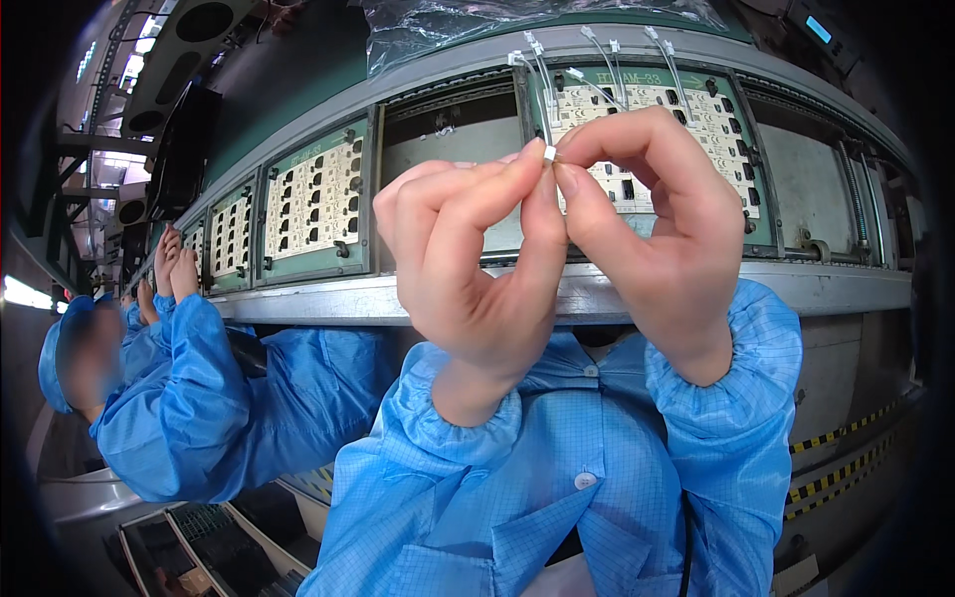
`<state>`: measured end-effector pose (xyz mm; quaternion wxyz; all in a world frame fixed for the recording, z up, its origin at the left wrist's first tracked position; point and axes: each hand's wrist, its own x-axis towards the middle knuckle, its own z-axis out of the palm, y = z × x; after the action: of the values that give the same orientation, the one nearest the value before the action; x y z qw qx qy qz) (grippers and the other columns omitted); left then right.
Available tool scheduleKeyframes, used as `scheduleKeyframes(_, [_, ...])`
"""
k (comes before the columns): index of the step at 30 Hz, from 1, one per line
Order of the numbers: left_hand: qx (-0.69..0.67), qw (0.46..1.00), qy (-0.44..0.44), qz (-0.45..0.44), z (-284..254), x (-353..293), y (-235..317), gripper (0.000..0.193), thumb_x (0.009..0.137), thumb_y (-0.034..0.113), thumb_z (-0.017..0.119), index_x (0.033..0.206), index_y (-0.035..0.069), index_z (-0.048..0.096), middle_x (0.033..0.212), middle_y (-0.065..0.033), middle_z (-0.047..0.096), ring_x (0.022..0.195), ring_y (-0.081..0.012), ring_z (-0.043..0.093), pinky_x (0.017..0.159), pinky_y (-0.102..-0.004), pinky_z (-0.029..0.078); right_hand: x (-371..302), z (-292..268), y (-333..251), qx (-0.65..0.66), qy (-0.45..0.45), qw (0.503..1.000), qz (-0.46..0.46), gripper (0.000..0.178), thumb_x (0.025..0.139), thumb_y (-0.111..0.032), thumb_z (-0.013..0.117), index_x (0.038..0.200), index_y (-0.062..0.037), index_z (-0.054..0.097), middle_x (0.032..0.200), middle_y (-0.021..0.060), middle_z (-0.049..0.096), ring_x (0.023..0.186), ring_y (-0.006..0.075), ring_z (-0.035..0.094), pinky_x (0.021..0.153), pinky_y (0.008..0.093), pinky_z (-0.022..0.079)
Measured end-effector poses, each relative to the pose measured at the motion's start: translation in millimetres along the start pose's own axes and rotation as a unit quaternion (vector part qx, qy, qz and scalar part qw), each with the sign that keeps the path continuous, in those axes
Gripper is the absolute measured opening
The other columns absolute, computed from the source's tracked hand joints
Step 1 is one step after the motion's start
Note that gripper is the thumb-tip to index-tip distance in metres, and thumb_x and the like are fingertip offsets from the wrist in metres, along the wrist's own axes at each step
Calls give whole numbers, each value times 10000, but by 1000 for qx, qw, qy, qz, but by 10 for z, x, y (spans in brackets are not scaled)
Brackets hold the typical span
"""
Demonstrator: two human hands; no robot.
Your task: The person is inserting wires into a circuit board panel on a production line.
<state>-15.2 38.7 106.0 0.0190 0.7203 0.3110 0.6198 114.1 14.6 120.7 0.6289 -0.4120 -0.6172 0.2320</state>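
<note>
Right in front of me, both hands are raised with their fingertips together around the white connector (550,153) of a thin cable. My left hand (476,244) is closed, thumb and forefinger pinching from the left. From the other side my right hand (659,204) pinches at the same spot. A pale cable (543,99) runs up from there toward the far rail. Below lies a panel of white circuit boards (714,129) with black parts, set in a green fixture (761,227) and partly hidden by my hands. Several other white cables (679,80) with small plugs stick out over its far edge.
A metal front rail (836,287) edges the conveyor line. More board panels (313,194) sit to the left, where a co-worker in blue (189,398) works. Clear plastic film (428,35) lies beyond the far rail. Bins (214,547) stand at lower left.
</note>
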Motion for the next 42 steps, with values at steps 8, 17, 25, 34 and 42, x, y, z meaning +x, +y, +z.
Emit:
scheduleKeyframes(8, [-11,999,18,42,-61,-66,3,190,819,-120,696,990,-36,688,964,-95,629,897,-194,609,819,-303,480,-30,13,-31,191,-36,979,63,115,911,-2,617,1023,25,605,963,49,634,930,123,605,845,259,496])
scheduleKeyframes(17, [-13,998,34,56,-24,-74,2,211,815,-139,680,1000,-36,681,984,-94,612,892,-197,612,808,-298,495,-19,-9,-3,458,-77,852,244,157,928,-80,598,1061,3,602,989,52,636,941,122,608,827,263,500])
scheduleKeyframes(25, [-27,997,50,47,51,-34,-21,191,825,-141,672,986,-41,689,969,-90,602,892,-187,612,796,-288,496,-3,20,70,506,-59,826,244,184,933,-91,588,1093,-2,606,1027,66,645,958,142,620,862,287,518])
scheduleKeyframes(34, [-62,996,34,-46,9,-84,-162,242,736,-74,758,946,45,743,897,-48,658,827,-195,591,738,-308,473,-44,9,128,440,-62,859,255,213,948,-98,595,1137,1,603,1056,70,657,986,134,625,876,288,521])
scheduleKeyframes(42, [210,937,-197,198,166,98,-565,131,702,116,737,814,147,678,836,33,599,918,-198,571,812,-409,354,77,-973,450,88,72,981,158,294,978,-134,564,1226,21,598,1141,109,660,1095,174,626,992,339,492])
